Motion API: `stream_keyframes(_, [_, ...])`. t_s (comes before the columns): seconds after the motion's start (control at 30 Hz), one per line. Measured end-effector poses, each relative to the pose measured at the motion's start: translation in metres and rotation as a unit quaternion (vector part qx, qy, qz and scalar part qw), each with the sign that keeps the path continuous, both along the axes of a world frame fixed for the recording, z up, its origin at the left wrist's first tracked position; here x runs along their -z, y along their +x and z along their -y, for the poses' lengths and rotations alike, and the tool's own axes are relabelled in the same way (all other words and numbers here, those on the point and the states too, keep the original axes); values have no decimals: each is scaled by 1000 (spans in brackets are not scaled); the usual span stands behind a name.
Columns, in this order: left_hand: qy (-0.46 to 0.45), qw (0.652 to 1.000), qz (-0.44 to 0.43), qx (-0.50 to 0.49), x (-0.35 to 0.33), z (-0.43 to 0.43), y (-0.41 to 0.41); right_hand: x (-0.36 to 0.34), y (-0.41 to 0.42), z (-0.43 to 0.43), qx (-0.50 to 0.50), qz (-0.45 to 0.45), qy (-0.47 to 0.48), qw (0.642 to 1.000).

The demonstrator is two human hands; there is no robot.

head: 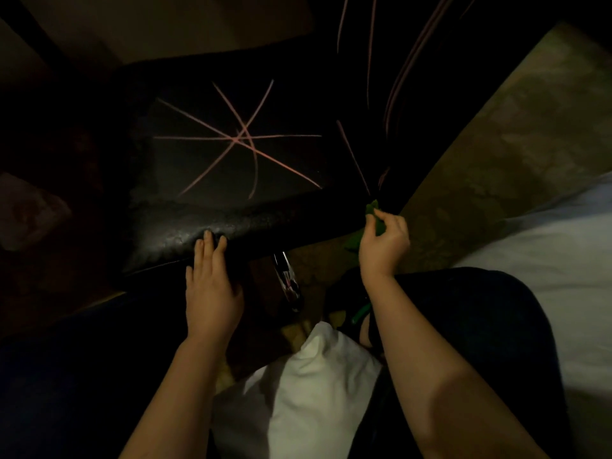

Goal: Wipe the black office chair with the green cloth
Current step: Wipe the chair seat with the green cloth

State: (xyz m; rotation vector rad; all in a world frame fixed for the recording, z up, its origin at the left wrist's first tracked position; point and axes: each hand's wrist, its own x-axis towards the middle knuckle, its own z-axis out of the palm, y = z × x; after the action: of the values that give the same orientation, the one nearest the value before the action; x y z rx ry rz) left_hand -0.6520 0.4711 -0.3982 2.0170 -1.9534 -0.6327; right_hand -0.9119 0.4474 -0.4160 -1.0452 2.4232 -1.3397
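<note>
The black office chair (pixel 205 167) fills the dim middle of the head view, its seat crossed by several pink lines that meet in a star. My left hand (pixel 210 279) rests with straight fingers on the seat's near edge. My right hand (pixel 384 241) pinches the green cloth (pixel 372 212) at the seat's near right corner, where the seat meets the striped backrest (pixel 397 77). Most of the cloth is hidden behind my fingers and palm. A shiny metal lever (pixel 286 279) sticks out under the seat between my hands.
A white pillow (pixel 298 385) lies between my forearms at the bottom. A white bed sheet (pixel 556 260) is at the right, a patterned carpet (pixel 496 154) beyond it. My dark-clad legs are at both lower sides. The left is too dark to make out.
</note>
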Motion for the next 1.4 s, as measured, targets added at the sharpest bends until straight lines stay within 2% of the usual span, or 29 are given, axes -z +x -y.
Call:
stream_keyframes(0.1, [-2,1000,-11,-9,0,0,-3,-1,-7,2,43,38,9,998])
stream_keyframes(0.37, [6,999,-23,-29,1,1,-8,1,47,-9,-58,17,7,998])
stream_keyframes(0.63, [8,999,-39,26,1,0,10,-2,106,-11,-173,-21,21,984])
stream_keyframes(0.8, [-11,998,-48,26,-4,-1,25,-9,143,-9,-199,-28,17,979])
stream_keyframes(0.87, [-21,999,-32,-2,-3,-1,32,-14,163,-8,-264,-67,7,962])
stream_keyframes(0.93, [-24,999,-24,-33,-3,-1,41,-16,186,-9,-354,-110,-5,929])
stream_keyframes(1.0, [-22,998,-20,-53,-2,-1,47,-15,199,-11,-398,-127,-7,908])
stream_keyframes(1.2, [-9,998,-9,-68,-2,0,45,-15,185,-8,-408,-151,-9,900])
stream_keyframes(1.4, [-3,996,25,-91,-8,6,34,-12,134,-2,-324,-154,-18,933])
